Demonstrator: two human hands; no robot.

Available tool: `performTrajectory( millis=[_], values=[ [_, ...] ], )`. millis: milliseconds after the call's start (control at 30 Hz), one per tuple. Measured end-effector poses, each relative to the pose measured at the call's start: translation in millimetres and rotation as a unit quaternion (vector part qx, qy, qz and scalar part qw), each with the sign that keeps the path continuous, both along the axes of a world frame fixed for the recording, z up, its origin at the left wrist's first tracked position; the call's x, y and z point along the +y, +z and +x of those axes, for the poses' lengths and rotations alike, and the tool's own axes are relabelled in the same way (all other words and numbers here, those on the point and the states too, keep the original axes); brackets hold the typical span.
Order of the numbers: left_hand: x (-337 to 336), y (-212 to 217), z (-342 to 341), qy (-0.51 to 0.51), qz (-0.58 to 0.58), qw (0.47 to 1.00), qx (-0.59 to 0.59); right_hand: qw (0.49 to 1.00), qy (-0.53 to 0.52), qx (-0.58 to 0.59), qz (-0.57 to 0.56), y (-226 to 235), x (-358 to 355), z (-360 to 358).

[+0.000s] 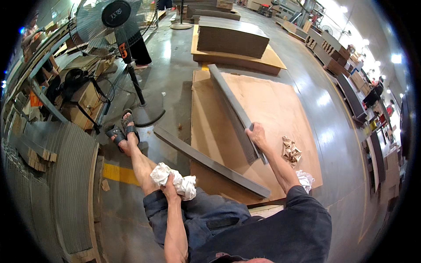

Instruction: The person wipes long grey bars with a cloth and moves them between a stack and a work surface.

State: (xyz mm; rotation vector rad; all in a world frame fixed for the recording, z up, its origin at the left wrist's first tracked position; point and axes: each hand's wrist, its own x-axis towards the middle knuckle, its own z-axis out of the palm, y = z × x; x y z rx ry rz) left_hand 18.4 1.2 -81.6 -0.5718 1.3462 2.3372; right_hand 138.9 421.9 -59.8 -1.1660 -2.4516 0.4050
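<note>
right hand (256, 135) fingers clamp the long, stiff grey board (233, 110) near its five o'clock end, left hand (169, 189) fisted on a soft white rag (174, 179).

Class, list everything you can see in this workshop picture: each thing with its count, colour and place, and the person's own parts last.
Grey strip: one, on the brown sheet, gripped at its near end.
Second grey strip: one, lying across the sheet's near corner.
Brown sheet: one, flat on the floor.
Cardboard stack: one, brown, beyond the sheet.
Pedestal fan: one, dark, upper left.
Crumpled brown paper: one, on the sheet.
White rag: one, on the knee.
Left hand: holds the rag.
Right hand: grips the strip.
</note>
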Motion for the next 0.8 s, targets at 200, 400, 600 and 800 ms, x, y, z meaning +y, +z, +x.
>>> performTrajectory(
  millis=[200, 400, 600, 800],
  values=[
    [13, 23, 15, -0.106, 0.120, 0.987, -0.007, 0.987, 0.122, 0.048, -0.090, 32, -130, 51],
    [42, 38, 30, -0.118, 0.075, 0.987, 0.083, 0.943, 0.289, 0.018, -0.163, 52, -252, 57],
    [-18, 52, -42, 0.072, 0.049, 0.996, -0.007, 0.895, 0.436, 0.026, -0.092, 70, -264, 62],
    [-172, 86, -167, 0.126, 0.087, 0.985, 0.074, 0.853, 0.519, 0.014, -0.060, 76, -220, 109]
  ],
)
